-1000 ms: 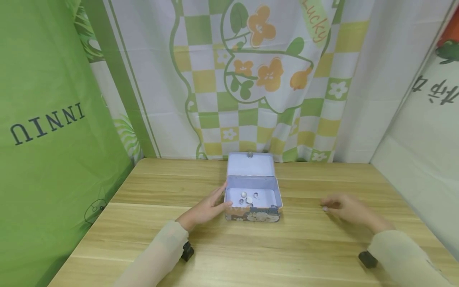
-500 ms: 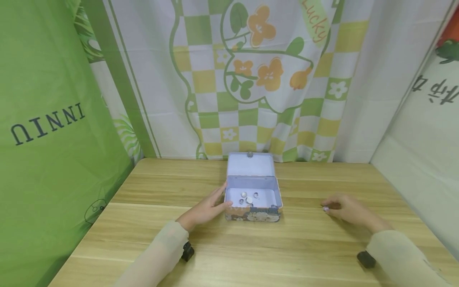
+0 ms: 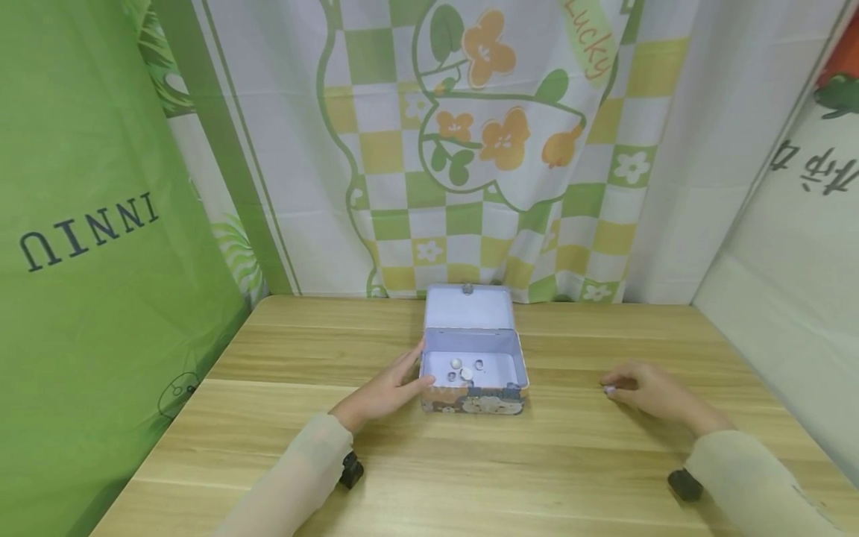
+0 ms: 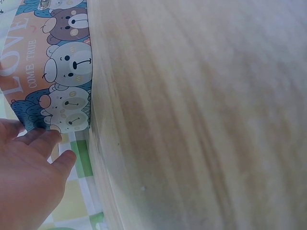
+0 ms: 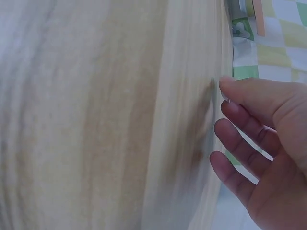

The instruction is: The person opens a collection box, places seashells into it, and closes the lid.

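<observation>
A tin box (image 3: 473, 403) stands with its lid (image 3: 469, 307) raised on the table. Its front carries bear faces and the words "LOVE COME TRUE", readable in the left wrist view. Several small round whitish and silvery pieces (image 3: 466, 374) lie inside on the pale lavender floor. My left hand (image 3: 384, 390) rests against the tin's left side, fingers extended along it and thumb by the front corner. Farther right, my right hand (image 3: 649, 391) pinches a small lavender-white piece (image 3: 609, 390) between thumb and forefinger, low over the table. Its other fingers curve loosely in the right wrist view; the piece is mostly hidden there.
The wooden table (image 3: 483, 470) reaches back to a checked, flowered curtain (image 3: 446, 216). A green curtain (image 3: 101, 335) hangs along the left and a white cloth (image 3: 792, 276) along the right. Each wrist wears a black camera (image 3: 685, 485).
The right hand stays in nearly the same spot, its fingertips shifting slightly around the small piece, which shows more than a second ago. The left hand and the tin have not moved.
</observation>
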The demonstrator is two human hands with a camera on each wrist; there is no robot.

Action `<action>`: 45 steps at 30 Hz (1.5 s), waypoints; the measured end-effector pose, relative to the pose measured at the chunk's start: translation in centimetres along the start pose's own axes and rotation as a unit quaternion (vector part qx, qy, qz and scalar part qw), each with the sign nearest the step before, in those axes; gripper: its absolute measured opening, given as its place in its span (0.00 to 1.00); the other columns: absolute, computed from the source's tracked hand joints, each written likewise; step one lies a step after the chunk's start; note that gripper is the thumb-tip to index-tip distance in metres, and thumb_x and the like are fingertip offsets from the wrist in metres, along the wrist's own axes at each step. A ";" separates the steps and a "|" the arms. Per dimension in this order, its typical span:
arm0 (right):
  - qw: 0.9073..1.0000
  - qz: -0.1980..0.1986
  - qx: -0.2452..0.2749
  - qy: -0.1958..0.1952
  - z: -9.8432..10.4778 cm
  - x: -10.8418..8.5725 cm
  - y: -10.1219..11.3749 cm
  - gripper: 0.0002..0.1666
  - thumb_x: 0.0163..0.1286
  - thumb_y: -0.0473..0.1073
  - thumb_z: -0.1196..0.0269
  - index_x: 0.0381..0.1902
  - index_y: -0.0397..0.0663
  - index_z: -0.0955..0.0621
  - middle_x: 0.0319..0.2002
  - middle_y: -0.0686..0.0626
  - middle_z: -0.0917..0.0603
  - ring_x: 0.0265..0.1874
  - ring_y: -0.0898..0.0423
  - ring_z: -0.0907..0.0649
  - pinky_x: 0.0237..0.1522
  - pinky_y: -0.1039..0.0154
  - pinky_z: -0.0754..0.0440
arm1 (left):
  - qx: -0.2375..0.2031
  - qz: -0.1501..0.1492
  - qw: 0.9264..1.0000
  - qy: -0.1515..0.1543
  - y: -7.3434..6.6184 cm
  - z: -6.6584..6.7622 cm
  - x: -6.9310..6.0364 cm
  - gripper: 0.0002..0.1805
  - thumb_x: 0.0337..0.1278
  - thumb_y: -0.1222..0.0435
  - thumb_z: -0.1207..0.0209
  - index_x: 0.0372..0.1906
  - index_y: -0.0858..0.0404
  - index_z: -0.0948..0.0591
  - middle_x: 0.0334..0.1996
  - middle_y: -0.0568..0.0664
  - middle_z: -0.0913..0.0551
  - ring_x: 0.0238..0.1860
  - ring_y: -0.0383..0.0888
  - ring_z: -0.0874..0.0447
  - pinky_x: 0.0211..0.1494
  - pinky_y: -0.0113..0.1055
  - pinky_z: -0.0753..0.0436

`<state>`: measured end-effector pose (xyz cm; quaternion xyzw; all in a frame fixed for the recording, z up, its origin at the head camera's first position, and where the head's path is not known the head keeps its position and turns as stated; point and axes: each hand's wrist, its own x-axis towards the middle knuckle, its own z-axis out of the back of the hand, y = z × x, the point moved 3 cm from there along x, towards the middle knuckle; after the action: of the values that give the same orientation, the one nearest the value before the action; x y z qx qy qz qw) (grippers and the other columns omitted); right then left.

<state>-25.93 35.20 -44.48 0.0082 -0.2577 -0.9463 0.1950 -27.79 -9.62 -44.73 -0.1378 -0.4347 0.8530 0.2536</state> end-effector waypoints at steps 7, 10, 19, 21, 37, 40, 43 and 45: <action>1.000 0.001 0.014 -0.001 0.2 0.3 0.6 0.15 0.71 0.44 0.34 0.49 0.41 0.14 0.44 0.46 0.13 0.45 0.44 0.16 0.50 0.41 0.18 | -0.003 -0.006 1.000 -0.004 0.0 0.0 0.1 0.45 0.74 0.43 0.51 0.82 0.52 0.61 0.81 0.51 0.61 0.79 0.51 0.62 0.77 0.56 0.53; 1.000 0.007 0.016 -0.002 0.4 0.6 1.3 0.15 0.71 0.44 0.34 0.50 0.40 0.15 0.42 0.49 0.14 0.42 0.48 0.16 0.47 0.44 0.17 | -0.005 -0.003 1.000 -0.003 0.0 -0.1 0.1 0.45 0.74 0.42 0.52 0.82 0.51 0.61 0.81 0.51 0.61 0.79 0.51 0.62 0.77 0.55 0.53; 1.000 0.025 0.007 -0.017 1.0 1.7 3.5 0.15 0.72 0.44 0.35 0.50 0.41 0.14 0.43 0.53 0.15 0.41 0.55 0.19 0.43 0.55 0.17 | -0.004 0.003 1.000 0.001 0.2 -0.1 0.1 0.46 0.73 0.40 0.53 0.82 0.49 0.61 0.81 0.49 0.61 0.79 0.48 0.62 0.77 0.53 0.52; 0.999 0.035 0.005 -0.021 1.1 2.1 4.0 0.14 0.72 0.43 0.35 0.50 0.41 0.14 0.44 0.52 0.15 0.42 0.54 0.19 0.44 0.54 0.17 | -0.001 0.000 1.000 -0.001 0.2 -0.1 0.1 0.46 0.72 0.39 0.53 0.82 0.50 0.61 0.81 0.50 0.60 0.79 0.49 0.62 0.77 0.54 0.52; 0.994 0.092 0.016 -0.049 1.4 4.8 9.2 0.11 0.71 0.41 0.34 0.49 0.45 0.14 0.42 0.53 0.16 0.42 0.52 0.18 0.45 0.49 0.16 | 0.011 -0.008 1.000 -0.008 -0.1 0.0 0.0 0.46 0.73 0.41 0.51 0.82 0.53 0.60 0.81 0.53 0.60 0.79 0.52 0.61 0.77 0.55 0.53; 0.994 0.095 0.017 -0.050 1.1 5.3 10.0 0.11 0.71 0.40 0.34 0.49 0.45 0.13 0.42 0.53 0.16 0.42 0.52 0.18 0.44 0.50 0.16 | 0.012 -0.011 1.000 -0.008 -0.1 0.0 0.1 0.45 0.74 0.44 0.51 0.82 0.54 0.61 0.81 0.53 0.60 0.79 0.52 0.61 0.77 0.55 0.54; 0.993 0.103 0.018 -0.053 0.8 5.9 10.7 0.10 0.70 0.39 0.33 0.48 0.45 0.13 0.42 0.52 0.16 0.41 0.51 0.18 0.44 0.51 0.16 | 0.011 -0.011 1.000 -0.008 -0.1 0.0 0.1 0.44 0.76 0.46 0.51 0.82 0.53 0.61 0.81 0.53 0.60 0.79 0.52 0.61 0.77 0.55 0.54; 0.992 0.109 0.021 -0.055 0.5 6.3 11.2 0.10 0.69 0.39 0.33 0.47 0.45 0.13 0.41 0.51 0.15 0.41 0.51 0.18 0.43 0.51 0.16 | 0.009 -0.012 1.000 -0.008 -0.1 0.0 0.2 0.43 0.76 0.48 0.51 0.82 0.53 0.61 0.81 0.53 0.60 0.79 0.52 0.61 0.77 0.55 0.54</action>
<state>-27.75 24.25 -38.00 -0.0682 -0.2869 -0.9127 0.2827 -27.88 -9.48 -44.68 -0.1235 -0.4307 0.8549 0.2616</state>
